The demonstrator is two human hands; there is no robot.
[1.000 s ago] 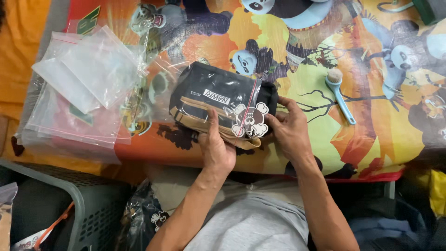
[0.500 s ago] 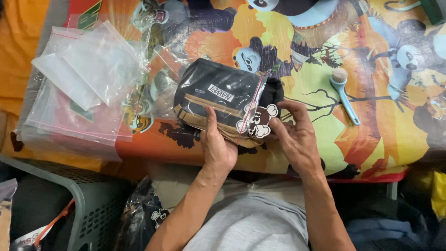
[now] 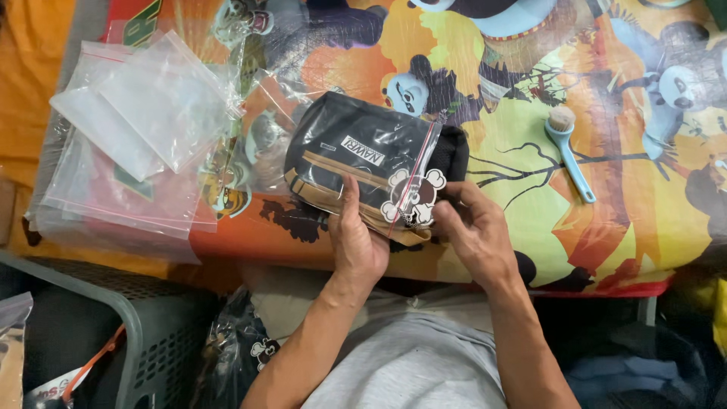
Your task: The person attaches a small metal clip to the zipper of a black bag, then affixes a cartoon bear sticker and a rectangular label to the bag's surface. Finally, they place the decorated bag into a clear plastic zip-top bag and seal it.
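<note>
A folded black and tan garment (image 3: 356, 163) lies partly inside a clear zip bag (image 3: 413, 178) that bears a skull-and-bones sticker, on a colourful cartoon-print cloth (image 3: 530, 91). My left hand (image 3: 356, 235) grips the bag's near edge with the thumb on top. My right hand (image 3: 473, 231) pinches the bag's open right end beside the sticker, where black fabric sticks out.
A stack of empty clear zip bags (image 3: 136, 144) lies at the left. A light blue brush (image 3: 568, 148) lies to the right. A grey plastic crate (image 3: 144, 333) stands at the lower left, with more bagged items (image 3: 235, 356) below the table edge.
The bagged garment has shifted slightly; my right hand has moved from over the sticker to the bag's right end. My left hand keeps its hold.
</note>
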